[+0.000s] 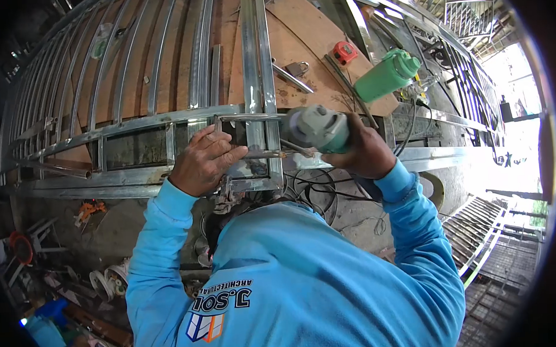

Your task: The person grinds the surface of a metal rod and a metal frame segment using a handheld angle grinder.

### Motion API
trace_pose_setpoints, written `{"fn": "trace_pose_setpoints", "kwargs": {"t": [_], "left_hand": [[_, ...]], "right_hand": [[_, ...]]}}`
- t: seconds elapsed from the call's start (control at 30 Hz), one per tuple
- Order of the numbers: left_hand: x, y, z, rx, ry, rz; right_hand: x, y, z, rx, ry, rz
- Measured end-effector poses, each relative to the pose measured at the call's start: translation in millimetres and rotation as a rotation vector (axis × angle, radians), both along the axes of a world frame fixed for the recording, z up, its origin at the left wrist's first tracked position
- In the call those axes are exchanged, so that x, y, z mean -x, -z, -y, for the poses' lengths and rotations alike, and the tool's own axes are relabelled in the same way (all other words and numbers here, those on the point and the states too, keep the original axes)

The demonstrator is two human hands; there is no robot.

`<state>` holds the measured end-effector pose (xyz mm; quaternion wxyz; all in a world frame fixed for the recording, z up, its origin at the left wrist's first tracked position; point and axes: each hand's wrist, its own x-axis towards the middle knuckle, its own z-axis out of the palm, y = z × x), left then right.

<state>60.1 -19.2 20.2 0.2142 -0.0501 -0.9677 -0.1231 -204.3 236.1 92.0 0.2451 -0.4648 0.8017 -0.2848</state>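
Observation:
My right hand (372, 149) is wrapped around an angle grinder (320, 128), its head pointing left over the metal frame. The grinder's disc is blurred at its left side, close to the ends of thin metal rods. My left hand (209, 157) is closed on a metal rod piece (262, 154), whose free end sticks out to the right toward the grinder. A second rod (248, 117) runs just above the left fingers. Beneath both hands lies the welded frame (137, 178) of shiny square tubes.
On the brown board (297, 26) behind the hands are a padlock (297, 68), a metal tube (293, 79) and a red tape measure (345, 52). A green bottle (385, 77) lies to the right. Black cables (324, 187) loop below the frame. A barred panel (476, 228) leans at lower right.

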Motion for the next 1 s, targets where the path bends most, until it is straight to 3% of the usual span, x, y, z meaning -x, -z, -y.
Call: {"fn": "trace_pose_setpoints", "kwargs": {"t": [0.1, 0.27, 0.37, 0.47, 0.5, 0.6, 0.63, 0.73, 0.77, 0.87, 0.9, 1.0], "left_hand": [[0.3, 0.6, -0.5, 0.033, 0.010, -0.005], [-4.3, 14.0, 8.4, 0.057, 0.056, 0.052], [0.0, -5.8, 9.9, -0.182, 0.049, 0.047], [7.3, 9.9, 11.5, -0.462, -0.420, 0.061], [11.5, 22.4, 18.9, -0.589, -0.595, 0.200], [26.7, 24.8, 30.5, -0.858, -0.714, 0.286], [35.6, 8.0, 27.6, -1.010, -0.746, 0.420], [42.0, 16.5, 19.5, -0.743, -0.712, 0.396], [40.2, 13.3, 12.2, -0.830, -0.732, 0.439], [31.5, 51.3, 14.6, -1.165, -0.680, 0.033], [38.1, 31.7, 2.4, -1.234, -0.720, -0.046], [38.8, 28.4, -5.0, -1.319, -0.704, -0.032]], "right_hand": [[19.8, 12.1, -34.3, 0.028, 0.121, -0.085], [28.8, 24.4, -74.5, 0.059, 0.366, 0.034], [22.9, 29.2, -97.2, 0.018, 0.432, 0.011], [13.1, 31.1, -105.3, 0.109, 0.456, 0.139], [8.6, 27.2, -104.4, 0.115, 0.450, 0.135], [4.6, 24.2, -104.4, 0.131, 0.429, 0.146], [3.0, 22.1, -103.6, 0.131, 0.422, 0.146], [0.6, 16.1, -97.3, 0.156, 0.397, 0.125], [-1.2, 16.6, -95.8, 0.174, 0.386, 0.116], [-1.3, 15.1, -87.3, 0.195, 0.341, 0.134], [-2.0, 14.7, -84.6, 0.192, 0.327, 0.149], [-3.6, 15.7, -68.1, 0.192, 0.320, 0.213]]}}
